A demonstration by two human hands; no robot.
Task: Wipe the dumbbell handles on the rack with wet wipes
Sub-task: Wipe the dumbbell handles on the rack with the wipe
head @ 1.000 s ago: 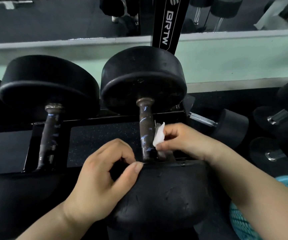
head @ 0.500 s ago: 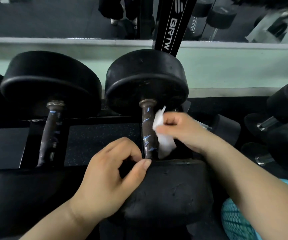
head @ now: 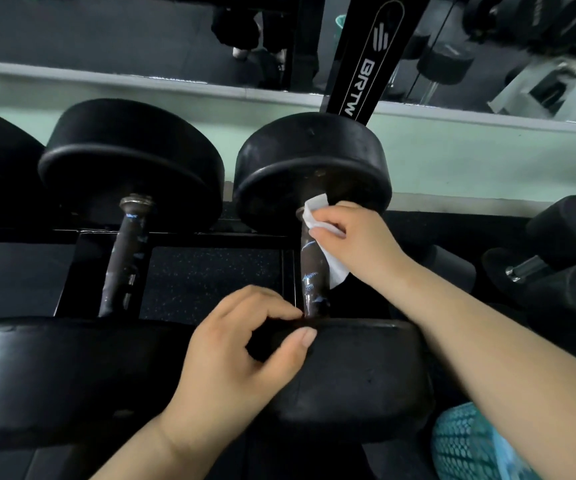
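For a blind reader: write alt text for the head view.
A right hand holds a wet wipe against the far end of a dumbbell handle, while the left hand grips the dumbbell's near head. A second dumbbell lies alongside.

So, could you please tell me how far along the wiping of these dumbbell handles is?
Done: nothing I can confirm. In hand: the right hand holds a wet wipe against the far end of the middle handle, while the left hand grips that dumbbell's near head. Left: probably that handle's lower part, the neighbouring handle on the left and the chrome handle at the right.
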